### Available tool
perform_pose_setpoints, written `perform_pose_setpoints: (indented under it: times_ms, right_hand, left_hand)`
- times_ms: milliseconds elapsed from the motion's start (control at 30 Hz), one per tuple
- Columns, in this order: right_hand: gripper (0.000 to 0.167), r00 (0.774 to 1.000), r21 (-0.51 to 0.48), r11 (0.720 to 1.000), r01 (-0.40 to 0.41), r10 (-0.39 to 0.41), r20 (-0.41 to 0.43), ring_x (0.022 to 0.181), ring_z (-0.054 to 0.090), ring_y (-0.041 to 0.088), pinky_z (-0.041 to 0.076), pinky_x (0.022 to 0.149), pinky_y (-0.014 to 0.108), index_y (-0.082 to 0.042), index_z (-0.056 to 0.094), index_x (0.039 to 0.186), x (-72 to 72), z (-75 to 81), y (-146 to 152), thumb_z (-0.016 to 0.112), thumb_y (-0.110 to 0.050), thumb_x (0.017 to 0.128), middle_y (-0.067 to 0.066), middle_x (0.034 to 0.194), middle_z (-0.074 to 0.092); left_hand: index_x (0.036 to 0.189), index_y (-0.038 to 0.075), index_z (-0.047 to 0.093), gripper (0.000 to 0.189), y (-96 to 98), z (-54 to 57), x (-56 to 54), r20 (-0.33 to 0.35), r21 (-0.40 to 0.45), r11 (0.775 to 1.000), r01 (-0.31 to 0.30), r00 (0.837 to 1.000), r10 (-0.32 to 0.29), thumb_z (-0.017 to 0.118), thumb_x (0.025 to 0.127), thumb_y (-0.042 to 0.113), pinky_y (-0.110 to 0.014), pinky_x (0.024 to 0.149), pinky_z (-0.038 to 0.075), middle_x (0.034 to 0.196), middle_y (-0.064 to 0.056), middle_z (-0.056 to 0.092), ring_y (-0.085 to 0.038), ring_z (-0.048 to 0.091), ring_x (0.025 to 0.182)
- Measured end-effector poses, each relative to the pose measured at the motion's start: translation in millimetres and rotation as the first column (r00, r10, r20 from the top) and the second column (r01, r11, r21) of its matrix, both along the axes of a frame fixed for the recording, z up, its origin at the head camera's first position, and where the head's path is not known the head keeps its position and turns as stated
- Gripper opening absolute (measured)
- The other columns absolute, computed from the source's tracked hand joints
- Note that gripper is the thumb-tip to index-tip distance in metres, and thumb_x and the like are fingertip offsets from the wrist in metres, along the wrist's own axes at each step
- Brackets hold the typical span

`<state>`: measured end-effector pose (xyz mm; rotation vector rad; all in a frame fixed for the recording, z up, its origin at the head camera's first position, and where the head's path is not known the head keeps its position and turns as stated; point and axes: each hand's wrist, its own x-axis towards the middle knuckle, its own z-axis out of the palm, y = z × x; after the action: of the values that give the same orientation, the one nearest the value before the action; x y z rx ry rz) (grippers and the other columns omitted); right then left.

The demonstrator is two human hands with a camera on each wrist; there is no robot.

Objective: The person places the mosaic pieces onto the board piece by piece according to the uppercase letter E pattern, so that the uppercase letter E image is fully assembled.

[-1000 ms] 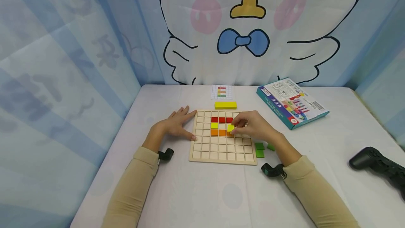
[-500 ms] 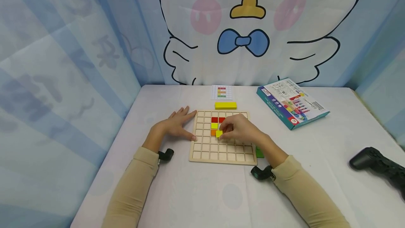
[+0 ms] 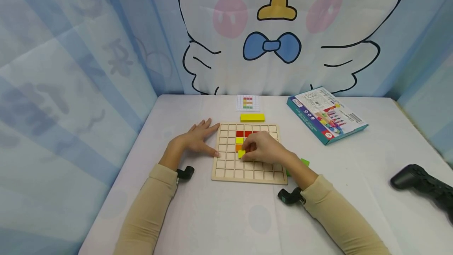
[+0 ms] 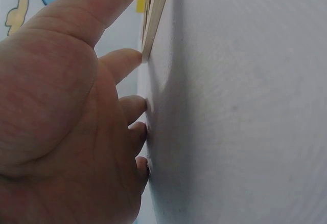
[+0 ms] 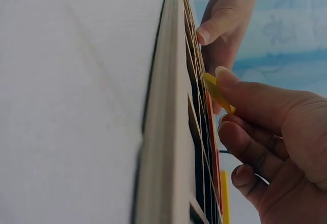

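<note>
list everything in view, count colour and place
board: one, pale wood, mid-table
red tiles: three visible, red, on board
yellow tiles: two visible, yellow, one on board, one pinched
orange tile: one visible, orange, on board
green tiles: at least two, green, beside board
yellow bar: one, yellow, beyond board
card: one, white, patterned, beyond bar
box: one, teal-and-white, far right
controller: one, black, right edge
table: one, white, beneath
cloth: count unclear, blue-and-white, behind
wrist cameras: two, black, at wrists
sleeves: two, tan, foreground
left hand: one, board's left edge
right hand: one, over board
</note>
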<state>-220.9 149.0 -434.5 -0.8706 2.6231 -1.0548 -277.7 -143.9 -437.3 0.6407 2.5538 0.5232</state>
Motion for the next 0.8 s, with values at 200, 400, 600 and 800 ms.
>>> perform_pose_setpoints:
  times_ms: [200, 400, 600, 800]
  right_hand:
    - [0.019, 1.0, 0.028, 0.999, -0.025, 0.025, -0.007, 0.074, 0.06, 0.014, 0.052, 0.066, 0.025, -0.015, 0.08, 0.097, -0.5, -4.1, -2.5, 0.089, -0.025, 0.084, -0.007, 0.08, 0.068]
    - [0.02, 0.999, 0.04, 0.999, -0.023, 0.024, -0.026, 0.076, 0.06, 0.012, 0.053, 0.068, 0.025, -0.015, 0.08, 0.096, -0.8, -5.3, -3.6, 0.09, -0.026, 0.083, -0.008, 0.081, 0.069]
    - [0.022, 0.999, 0.033, 0.999, -0.018, 0.019, -0.035, 0.077, 0.061, 0.009, 0.055, 0.071, 0.024, -0.014, 0.08, 0.096, -0.1, -5.8, -4.3, 0.09, -0.026, 0.082, -0.007, 0.086, 0.072]
    - [0.021, 0.999, 0.052, 0.998, -0.018, 0.02, -0.033, 0.079, 0.061, 0.01, 0.055, 0.073, 0.024, -0.013, 0.08, 0.098, 0.9, -6.1, -5.3, 0.089, -0.026, 0.084, -0.007, 0.088, 0.072]
  left_hand:
    - [0.169, 0.029, 0.015, 0.118, -0.2, 0.3, 0.4, -0.003, -0.005, 1.0, -0.002, 1.0, 0.002, 0.082, 0.078, 0.065, -0.055, 0.131, -0.007, 0.176, -0.012, -0.006, -0.033, -0.011, 0.163]
    - [0.168, 0.029, 0.015, 0.118, 0.3, 0.0, -0.1, -0.008, -0.011, 1.0, -0.004, 1.0, 0.004, 0.081, 0.078, 0.066, -0.054, 0.131, -0.007, 0.176, -0.012, -0.006, -0.033, -0.011, 0.163]
    - [0.169, 0.029, 0.015, 0.118, 0.0, 0.0, 0.0, -0.01, -0.009, 1.0, -0.003, 1.0, 0.003, 0.081, 0.078, 0.066, -0.055, 0.131, -0.007, 0.176, -0.013, -0.006, -0.033, -0.011, 0.163]
    - [0.169, 0.029, 0.016, 0.119, -0.1, -1.3, -0.4, -0.013, -0.006, 1.0, -0.003, 1.0, 0.003, 0.081, 0.077, 0.068, -0.055, 0.131, -0.007, 0.176, -0.013, -0.005, -0.033, -0.011, 0.163]
